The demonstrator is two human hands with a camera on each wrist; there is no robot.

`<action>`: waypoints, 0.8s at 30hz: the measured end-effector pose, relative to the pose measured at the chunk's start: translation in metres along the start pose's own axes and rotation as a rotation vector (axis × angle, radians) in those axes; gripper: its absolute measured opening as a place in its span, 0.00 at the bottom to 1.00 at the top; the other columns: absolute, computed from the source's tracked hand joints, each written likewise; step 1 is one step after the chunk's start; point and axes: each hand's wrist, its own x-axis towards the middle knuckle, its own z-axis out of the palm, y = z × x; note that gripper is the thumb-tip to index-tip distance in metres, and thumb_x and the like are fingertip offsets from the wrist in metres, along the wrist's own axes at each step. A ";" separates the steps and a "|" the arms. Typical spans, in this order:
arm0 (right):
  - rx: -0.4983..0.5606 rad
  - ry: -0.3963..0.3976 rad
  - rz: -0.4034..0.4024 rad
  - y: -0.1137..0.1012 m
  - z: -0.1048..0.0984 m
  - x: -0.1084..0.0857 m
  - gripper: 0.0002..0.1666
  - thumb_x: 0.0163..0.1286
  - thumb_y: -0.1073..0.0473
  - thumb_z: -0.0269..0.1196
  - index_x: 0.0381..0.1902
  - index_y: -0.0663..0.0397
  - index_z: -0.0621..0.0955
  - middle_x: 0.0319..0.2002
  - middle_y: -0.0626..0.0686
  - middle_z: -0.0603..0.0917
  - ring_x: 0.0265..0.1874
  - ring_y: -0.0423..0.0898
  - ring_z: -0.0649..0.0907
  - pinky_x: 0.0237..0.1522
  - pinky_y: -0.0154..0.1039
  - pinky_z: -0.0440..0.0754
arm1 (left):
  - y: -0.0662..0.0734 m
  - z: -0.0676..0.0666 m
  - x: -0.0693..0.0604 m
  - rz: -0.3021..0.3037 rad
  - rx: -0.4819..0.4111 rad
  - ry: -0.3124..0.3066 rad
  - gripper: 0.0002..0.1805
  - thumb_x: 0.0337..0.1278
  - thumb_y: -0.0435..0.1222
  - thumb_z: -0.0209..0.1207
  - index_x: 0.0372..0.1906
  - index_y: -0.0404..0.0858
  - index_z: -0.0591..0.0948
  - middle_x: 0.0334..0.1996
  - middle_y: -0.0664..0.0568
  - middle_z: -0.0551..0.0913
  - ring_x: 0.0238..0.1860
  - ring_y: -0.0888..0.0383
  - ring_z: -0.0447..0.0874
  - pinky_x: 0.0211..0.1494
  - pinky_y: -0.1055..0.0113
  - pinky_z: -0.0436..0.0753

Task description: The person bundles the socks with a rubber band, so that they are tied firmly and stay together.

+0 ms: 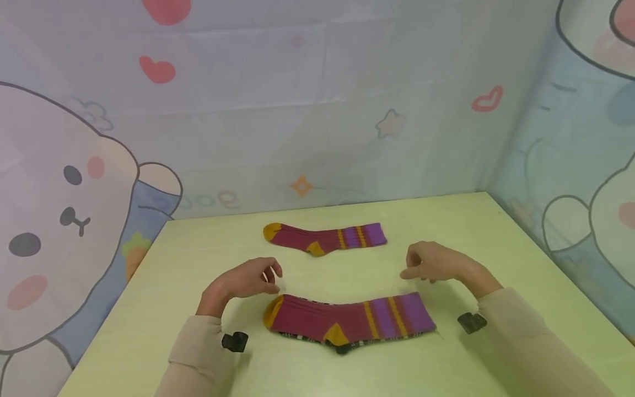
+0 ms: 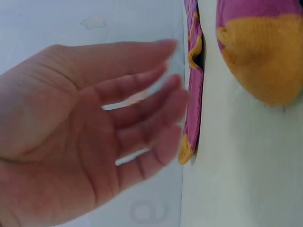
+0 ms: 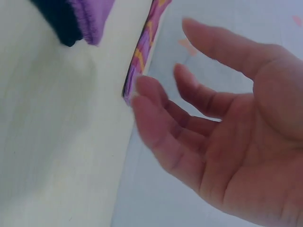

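The person's left hand (image 1: 250, 277) hung above the tabletop (image 1: 144, 342) near the mustard toe of the near sock (image 1: 312, 320), its grip fairly wide, the fingers loosely bent and parted from the thumb. The right hand (image 1: 431, 262) hung near that sock's purple cuff, a little farther back, its grip likewise wide and the fingers softly curved. Both were apart from the cloth, as far as I could see. The near sock, maroon with purple and mustard bands, lay flat, toe to the left, on top of a dark patterned sock (image 1: 342, 349) whose edges and heel peeped out. Farther back, a matching sock (image 1: 297, 238) lay roughly parallel. Behind everything hung a cartoon-printed backdrop (image 1: 297, 82).
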 end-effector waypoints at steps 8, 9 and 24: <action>0.070 0.143 -0.049 -0.001 -0.006 0.015 0.16 0.71 0.56 0.64 0.47 0.64 0.77 0.39 0.55 0.80 0.35 0.54 0.82 0.33 0.42 0.82 | 0.007 -0.008 0.013 0.017 -0.042 0.209 0.13 0.67 0.34 0.62 0.51 0.34 0.76 0.39 0.48 0.79 0.40 0.52 0.79 0.42 0.60 0.79; 0.076 0.157 -0.052 -0.001 -0.007 0.016 0.17 0.72 0.57 0.64 0.48 0.65 0.77 0.40 0.55 0.80 0.35 0.54 0.82 0.34 0.43 0.83 | 0.008 -0.009 0.015 0.015 -0.045 0.233 0.13 0.67 0.34 0.61 0.52 0.35 0.76 0.39 0.47 0.79 0.41 0.51 0.80 0.43 0.59 0.79; -0.011 0.339 -0.043 0.001 -0.010 0.056 0.20 0.71 0.59 0.61 0.53 0.70 0.77 0.44 0.61 0.81 0.37 0.52 0.82 0.36 0.44 0.81 | 0.001 -0.009 0.052 -0.022 -0.118 0.435 0.16 0.71 0.38 0.58 0.56 0.34 0.74 0.47 0.41 0.81 0.50 0.45 0.81 0.51 0.52 0.80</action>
